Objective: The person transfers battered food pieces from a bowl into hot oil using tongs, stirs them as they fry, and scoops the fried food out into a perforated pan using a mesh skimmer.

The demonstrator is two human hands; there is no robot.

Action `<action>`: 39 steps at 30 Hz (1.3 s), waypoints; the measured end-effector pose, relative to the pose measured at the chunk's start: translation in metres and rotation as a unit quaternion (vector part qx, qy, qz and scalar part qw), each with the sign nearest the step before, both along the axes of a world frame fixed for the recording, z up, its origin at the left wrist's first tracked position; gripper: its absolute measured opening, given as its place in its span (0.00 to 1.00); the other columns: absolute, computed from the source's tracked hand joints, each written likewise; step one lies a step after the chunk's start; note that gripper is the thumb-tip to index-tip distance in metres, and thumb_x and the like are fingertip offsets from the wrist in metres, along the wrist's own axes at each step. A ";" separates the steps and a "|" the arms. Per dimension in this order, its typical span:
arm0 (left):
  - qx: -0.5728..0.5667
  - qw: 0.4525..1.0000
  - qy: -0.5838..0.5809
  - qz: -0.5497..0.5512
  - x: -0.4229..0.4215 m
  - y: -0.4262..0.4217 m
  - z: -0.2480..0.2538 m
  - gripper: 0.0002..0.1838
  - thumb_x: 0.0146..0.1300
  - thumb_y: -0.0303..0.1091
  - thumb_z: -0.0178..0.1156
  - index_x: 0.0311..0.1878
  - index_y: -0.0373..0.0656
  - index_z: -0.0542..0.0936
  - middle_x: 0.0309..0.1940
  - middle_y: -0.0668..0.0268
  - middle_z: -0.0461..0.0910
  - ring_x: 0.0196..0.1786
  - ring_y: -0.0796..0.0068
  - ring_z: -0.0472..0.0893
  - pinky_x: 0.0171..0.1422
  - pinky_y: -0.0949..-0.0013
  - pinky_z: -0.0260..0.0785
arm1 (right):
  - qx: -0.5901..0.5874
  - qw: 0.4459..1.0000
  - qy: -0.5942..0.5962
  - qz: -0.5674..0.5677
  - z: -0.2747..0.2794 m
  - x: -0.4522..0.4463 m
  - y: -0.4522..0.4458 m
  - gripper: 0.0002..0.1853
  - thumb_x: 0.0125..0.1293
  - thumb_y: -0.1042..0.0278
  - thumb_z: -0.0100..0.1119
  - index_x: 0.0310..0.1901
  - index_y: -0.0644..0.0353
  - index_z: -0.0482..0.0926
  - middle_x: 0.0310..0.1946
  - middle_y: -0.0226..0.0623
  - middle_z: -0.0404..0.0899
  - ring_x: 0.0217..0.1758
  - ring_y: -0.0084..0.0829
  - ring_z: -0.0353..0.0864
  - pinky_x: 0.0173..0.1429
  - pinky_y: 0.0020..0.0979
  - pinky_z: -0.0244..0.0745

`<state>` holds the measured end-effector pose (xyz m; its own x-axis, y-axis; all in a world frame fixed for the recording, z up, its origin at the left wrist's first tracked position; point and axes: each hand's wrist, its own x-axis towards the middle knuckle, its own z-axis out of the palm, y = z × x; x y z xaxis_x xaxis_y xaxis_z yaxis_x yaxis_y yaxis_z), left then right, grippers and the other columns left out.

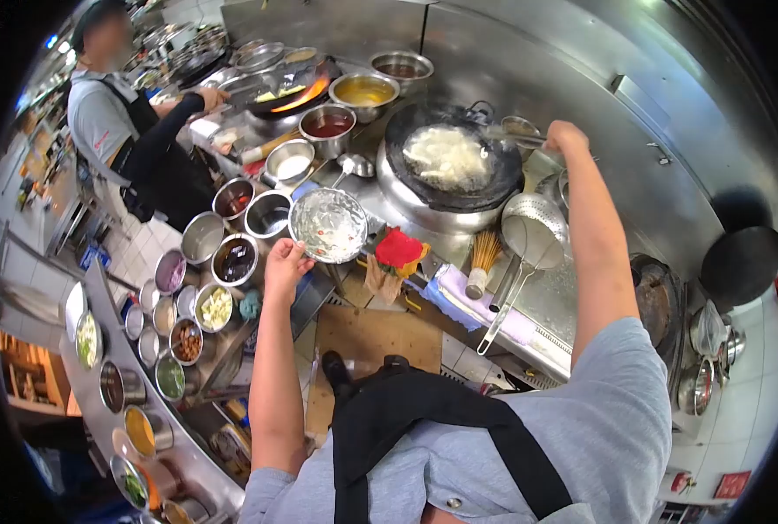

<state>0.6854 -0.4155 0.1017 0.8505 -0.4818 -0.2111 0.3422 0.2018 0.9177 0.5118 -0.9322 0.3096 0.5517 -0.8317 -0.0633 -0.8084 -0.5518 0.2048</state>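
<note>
My left hand [286, 265] grips the rim of a metal bowl [328, 225] whose inside is smeared with white batter and a few red bits. At the upper right, my right hand [567, 140] is closed round the handle of a metal utensil [520, 136], which reaches over the black wok [406, 179]. Pale pieces [447, 157] lie in bubbling oil in the wok. Just below and right of the wok are a perforated strainer [533, 229] and a bamboo brush [485, 253]. A red cloth [399, 248] lies right of the bowl.
A co-worker [135, 131] stands at the upper left, a hand on a flaming pan [288, 92]. Metal bowls of sauces and ingredients [234, 259] crowd the left side. A folded purple towel [485, 306] lies along the stove's front edge. A black wok [741, 265] hangs at the right.
</note>
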 end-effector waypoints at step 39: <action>-0.111 0.986 0.026 -0.118 -0.030 -0.067 0.032 0.04 0.64 0.28 0.54 0.35 0.47 0.69 0.37 0.68 0.76 0.36 0.74 0.79 0.38 0.74 0.75 | -0.136 0.938 -0.102 0.302 0.020 -0.161 0.288 0.18 0.52 0.65 0.62 0.48 0.45 0.77 0.31 0.34 0.75 0.35 0.38 0.79 0.36 0.38 0.74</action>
<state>0.6554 -0.4821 0.1341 0.6996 -0.7046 -0.1187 0.4491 0.3043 0.8401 0.3509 -0.6438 0.3292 0.9048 -0.3338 0.2644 -0.4031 -0.8718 0.2786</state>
